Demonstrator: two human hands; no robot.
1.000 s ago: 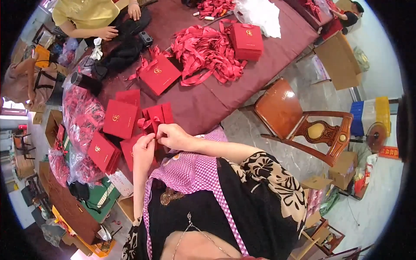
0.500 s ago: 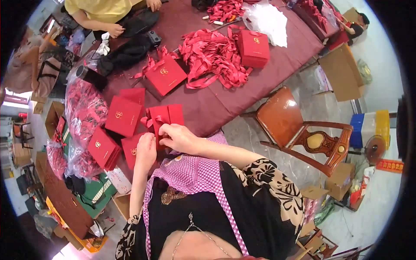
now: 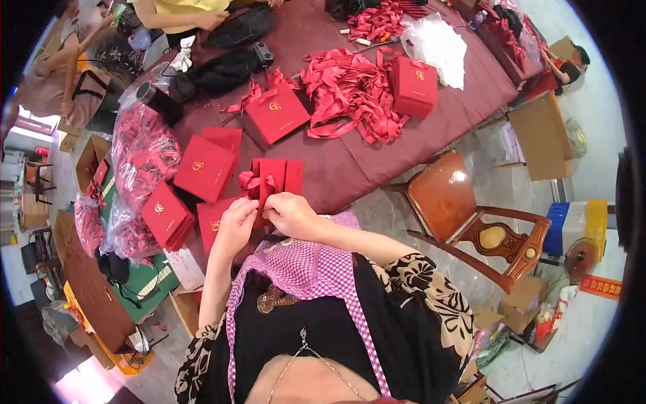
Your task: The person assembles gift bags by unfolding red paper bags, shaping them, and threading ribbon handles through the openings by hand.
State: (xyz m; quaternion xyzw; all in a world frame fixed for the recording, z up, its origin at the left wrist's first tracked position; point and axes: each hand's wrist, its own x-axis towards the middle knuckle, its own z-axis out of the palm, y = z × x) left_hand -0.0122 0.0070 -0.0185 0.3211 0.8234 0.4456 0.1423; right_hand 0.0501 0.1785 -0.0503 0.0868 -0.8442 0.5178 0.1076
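Close to my body, at the near table edge, a red paper gift bag [image 3: 294, 174] carries a red ribbon [image 3: 250, 182] looped at its front. My left hand [image 3: 237, 221] is closed at the ribbon's near side, its fingertips pinched together. Beside it, my right hand [image 3: 291, 213] pinches the ribbon against the bag, the fingers curled. The ribbon ends are mostly hidden by my fingers. To the left lie more flat red bags with gold emblems: one bag [image 3: 205, 168], a small stack [image 3: 165, 212] and another bag [image 3: 210, 221] partly behind my left hand.
Farther back are a stack of red bags [image 3: 276, 113], a heap of red ribbons [image 3: 350, 94] and another bag stack [image 3: 414, 87]. White plastic [image 3: 436, 47] lies beyond. A plastic sack [image 3: 145, 158] and black cylinder [image 3: 159, 102] stand left; a wooden chair [image 3: 447, 188] stands right. Another person's arm [image 3: 182, 19] is across the table.
My hands have come closer together at the ribbon, the left moving toward the right. The whole view has shifted slightly, with the table things appearing farther right.
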